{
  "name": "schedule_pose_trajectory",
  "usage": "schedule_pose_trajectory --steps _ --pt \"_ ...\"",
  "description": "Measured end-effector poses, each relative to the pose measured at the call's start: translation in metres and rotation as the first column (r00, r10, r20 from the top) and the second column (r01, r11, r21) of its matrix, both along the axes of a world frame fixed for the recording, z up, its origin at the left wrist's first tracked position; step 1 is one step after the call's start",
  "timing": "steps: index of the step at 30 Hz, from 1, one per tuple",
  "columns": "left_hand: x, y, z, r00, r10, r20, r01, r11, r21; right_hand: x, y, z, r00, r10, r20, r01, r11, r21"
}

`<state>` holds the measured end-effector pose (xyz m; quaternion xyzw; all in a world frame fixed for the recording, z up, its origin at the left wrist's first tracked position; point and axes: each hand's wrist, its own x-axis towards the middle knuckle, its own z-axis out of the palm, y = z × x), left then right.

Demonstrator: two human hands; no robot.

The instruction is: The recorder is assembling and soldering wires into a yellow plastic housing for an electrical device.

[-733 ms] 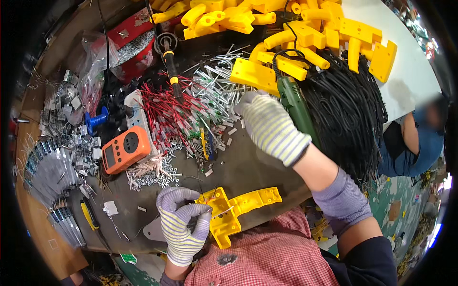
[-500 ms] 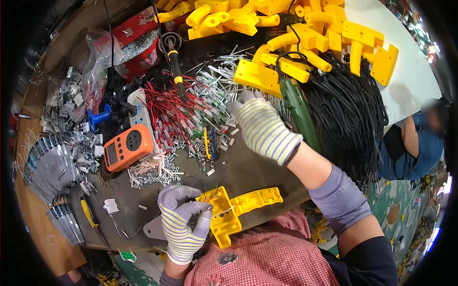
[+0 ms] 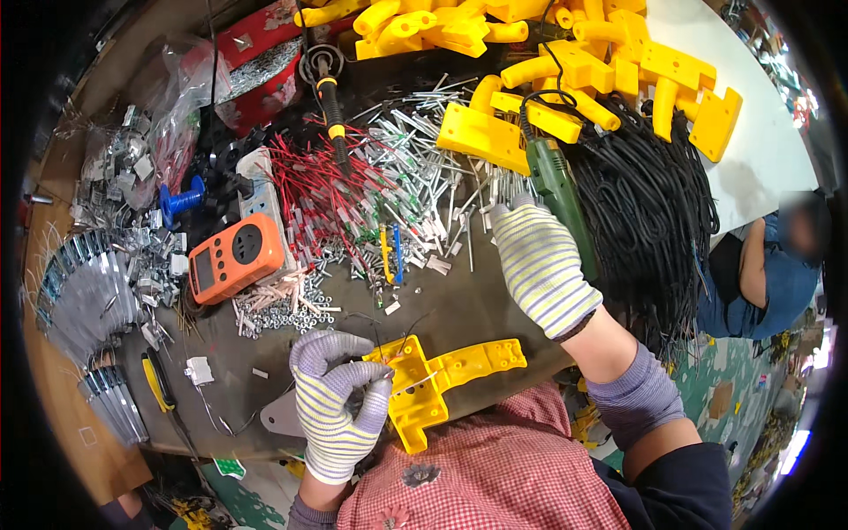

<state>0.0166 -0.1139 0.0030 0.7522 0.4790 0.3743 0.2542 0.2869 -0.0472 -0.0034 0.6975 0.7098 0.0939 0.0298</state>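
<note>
Since a moment ago, the right hand (image 3: 541, 269) has drawn back toward six o'clock, fingers curled over metal pins (image 3: 459, 190), contents unclear. Left hand (image 3: 340, 397) fingers pinch the yellow plastic pistol-shaped housing (image 3: 446, 375), steadying it on the bench (image 3: 450, 309).

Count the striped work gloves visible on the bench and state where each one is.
2. One is on the left hand, gripping the yellow housing at the near edge. The other is on the right hand, reaching toward the metal pins beside the green tool. No others show.
</note>
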Motion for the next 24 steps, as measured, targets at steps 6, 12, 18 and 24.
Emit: schedule_pose_trajectory --steps 6,12,18,24 --pt "-0.001 -0.002 0.002 1.0 0.027 0.01 -0.027 1.0 0.01 -0.001 -0.004 0.007 0.74 0.391 -0.548 -0.241 0.914 0.326" --pt "0.0 -0.001 0.001 0.999 0.027 0.036 -0.027 1.0 -0.004 -0.02 0.01 0.003 0.696 0.459 -0.552 -0.397 0.887 0.237" --pt "0.001 -0.001 0.001 0.999 0.037 0.022 -0.037 0.999 -0.007 -0.025 0.018 0.005 0.802 0.352 -0.483 -0.381 0.924 0.04" --pt "-0.001 0.002 0.002 0.999 -0.044 -0.016 0.045 0.997 0.058 -0.02 0.035 0.016 0.814 0.114 -0.569 -0.288 0.931 -0.226"
